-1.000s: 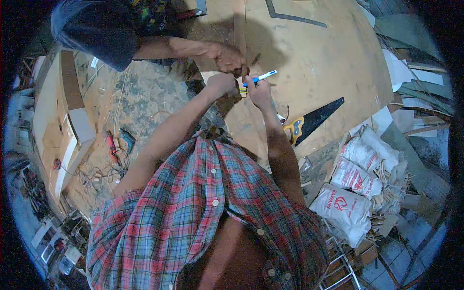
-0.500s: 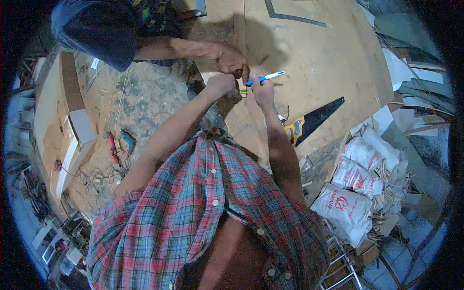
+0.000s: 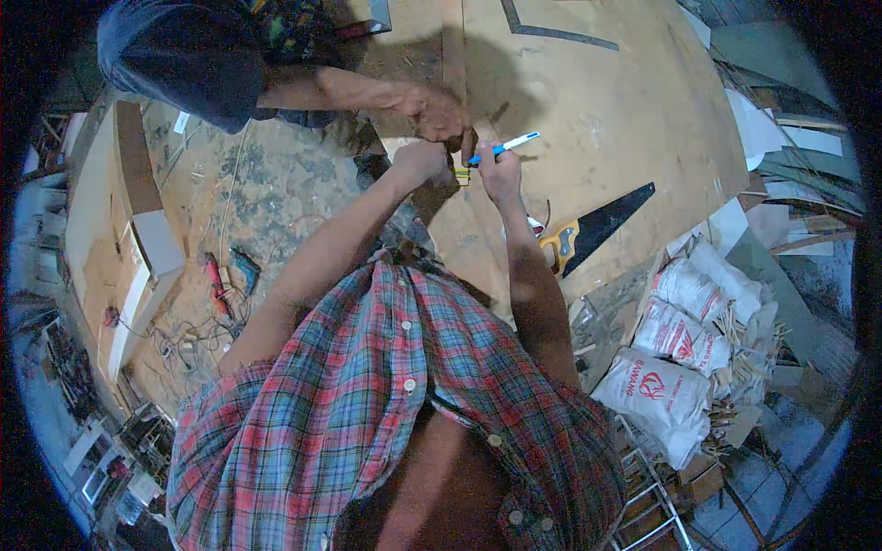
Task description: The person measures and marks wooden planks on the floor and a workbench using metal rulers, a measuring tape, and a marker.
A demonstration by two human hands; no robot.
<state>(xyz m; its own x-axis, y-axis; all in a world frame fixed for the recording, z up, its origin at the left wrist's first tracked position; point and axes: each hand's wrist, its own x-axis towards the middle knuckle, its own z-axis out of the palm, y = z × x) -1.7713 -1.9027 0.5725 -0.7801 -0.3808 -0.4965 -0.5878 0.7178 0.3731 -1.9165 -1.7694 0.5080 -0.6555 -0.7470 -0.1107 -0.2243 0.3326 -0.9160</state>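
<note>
My right hand (image 3: 501, 176) is closed around a blue and white pen (image 3: 514, 147), its blue end pointing left and down at the wooden board (image 3: 643, 119). Close on its left, my left hand (image 3: 423, 163) is a closed fist by the board's near edge; whatever it grips is hidden. Between my hands a short yellow strip (image 3: 462, 173), perhaps a tape measure's blade, lies on the wood. From the upper left another person's hand (image 3: 441, 115) reaches in, a finger pointing down beside the strip.
A handsaw (image 3: 602, 230) with a yellow handle lies right of my right forearm. A dark angled strip (image 3: 560, 37) rests at the board's far side. Red and green power tools (image 3: 217, 285) with cords lie on the left. White sacks (image 3: 657, 395) are stacked at the lower right.
The pen's white end has tipped slightly upward in my right hand. The other person's hand has shifted a little toward the strip. My left hand stays nearly still.
</note>
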